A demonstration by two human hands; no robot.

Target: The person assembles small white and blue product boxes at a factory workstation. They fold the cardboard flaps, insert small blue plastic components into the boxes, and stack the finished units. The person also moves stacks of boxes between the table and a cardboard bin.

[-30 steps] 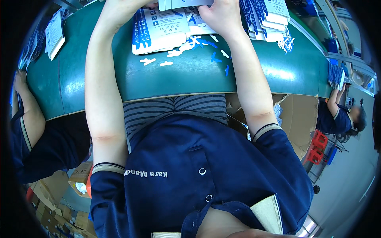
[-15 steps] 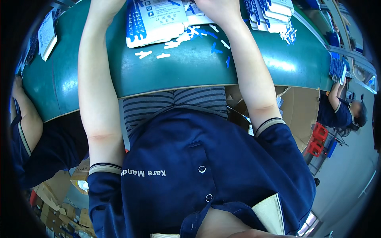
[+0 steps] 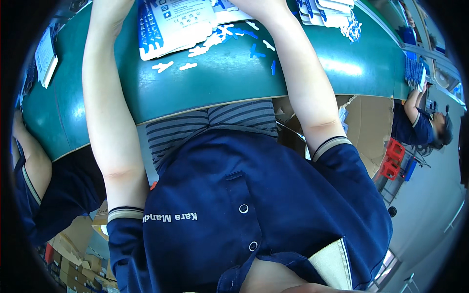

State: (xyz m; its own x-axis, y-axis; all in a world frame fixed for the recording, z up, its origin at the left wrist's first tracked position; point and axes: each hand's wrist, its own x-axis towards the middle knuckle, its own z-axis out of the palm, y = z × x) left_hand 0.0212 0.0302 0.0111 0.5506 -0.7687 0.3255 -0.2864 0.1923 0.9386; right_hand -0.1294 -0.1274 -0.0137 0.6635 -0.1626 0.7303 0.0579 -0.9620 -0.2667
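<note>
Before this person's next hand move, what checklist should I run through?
1. Bare left hand fully visible: not ok, cut off by the picture's top edge.
2. Bare right hand fully visible: not ok, likewise cut off.
3. What either hand holds: cannot tell.
4. Flat, rectangular white-and-blue card-like packages clear of the near edge of the smooth green table: ok.
5. Small, slim white and blue plastic-looking pieces gathered together: not ok, several lie scattered.

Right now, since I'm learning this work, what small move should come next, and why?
Perhaps the right hand should gather the loose white and blue pieces: they lie scattered on the green table beside the flat packages, close to that hand.
</note>
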